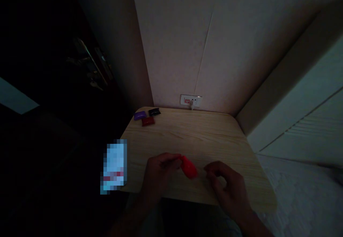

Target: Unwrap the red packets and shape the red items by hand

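Note:
In the head view, my left hand (163,171) is over the near part of the small wooden table, its thumb and forefinger pinched shut. Between those fingertips is the narrow end of a bright red piece (189,167), shaped like a limp, uninflated balloon. Its wider, rounded end points right, toward my other hand. A short gap separates that end from my right hand (227,183). There the thumb and forefinger are pressed together and the other fingers curl. Whether anything is between them is too dark and small to make out.
Small shiny purple (140,115), black (154,111) and dark red pieces (148,121) lie at the table's far left corner. A wall socket (190,100) with a plug sits behind the table (193,133). A pixelated bright patch (115,167) is by the left edge. A door with keys stands left.

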`<state>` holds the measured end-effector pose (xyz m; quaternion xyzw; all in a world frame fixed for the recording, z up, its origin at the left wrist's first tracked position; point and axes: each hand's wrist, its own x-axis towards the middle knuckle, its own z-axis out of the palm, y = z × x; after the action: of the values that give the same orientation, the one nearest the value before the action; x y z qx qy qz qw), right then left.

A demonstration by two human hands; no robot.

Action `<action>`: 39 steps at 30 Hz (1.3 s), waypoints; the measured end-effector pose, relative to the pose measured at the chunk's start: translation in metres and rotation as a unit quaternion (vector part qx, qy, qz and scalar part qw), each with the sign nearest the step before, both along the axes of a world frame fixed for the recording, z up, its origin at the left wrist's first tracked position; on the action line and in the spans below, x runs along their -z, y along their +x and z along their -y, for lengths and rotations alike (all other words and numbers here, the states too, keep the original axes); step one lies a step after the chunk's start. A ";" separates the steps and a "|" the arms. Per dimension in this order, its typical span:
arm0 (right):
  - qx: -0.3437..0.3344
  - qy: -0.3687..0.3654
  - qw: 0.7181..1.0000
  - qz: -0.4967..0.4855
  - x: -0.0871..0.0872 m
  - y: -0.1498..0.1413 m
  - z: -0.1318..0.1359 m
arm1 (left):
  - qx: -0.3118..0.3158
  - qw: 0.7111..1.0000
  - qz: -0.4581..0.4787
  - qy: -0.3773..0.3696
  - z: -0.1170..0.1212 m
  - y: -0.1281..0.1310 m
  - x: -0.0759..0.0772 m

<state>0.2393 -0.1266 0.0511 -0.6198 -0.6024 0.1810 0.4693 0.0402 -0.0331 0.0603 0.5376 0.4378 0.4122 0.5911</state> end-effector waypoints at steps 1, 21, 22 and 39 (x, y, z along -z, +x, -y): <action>0.012 0.010 1.000 0.005 -0.005 -0.001 -0.003 | 0.006 0.999 -0.016 0.034 0.001 0.000 -0.001; 0.003 -0.063 0.955 -0.290 -0.011 -0.035 -0.036 | 0.030 0.996 0.084 -0.026 0.012 0.017 0.001; 0.011 -0.054 0.957 -0.284 -0.011 -0.036 -0.036 | 0.055 0.993 0.097 -0.031 0.013 0.018 0.003; -0.098 0.010 0.989 -0.109 -0.030 -0.013 -0.037 | 0.177 0.962 -0.107 0.177 0.010 0.002 -0.012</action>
<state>0.2268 -0.0894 0.0815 -0.5296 -0.6069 0.2864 0.5188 0.0419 -0.0430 0.0726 0.7437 0.3161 0.3122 0.4996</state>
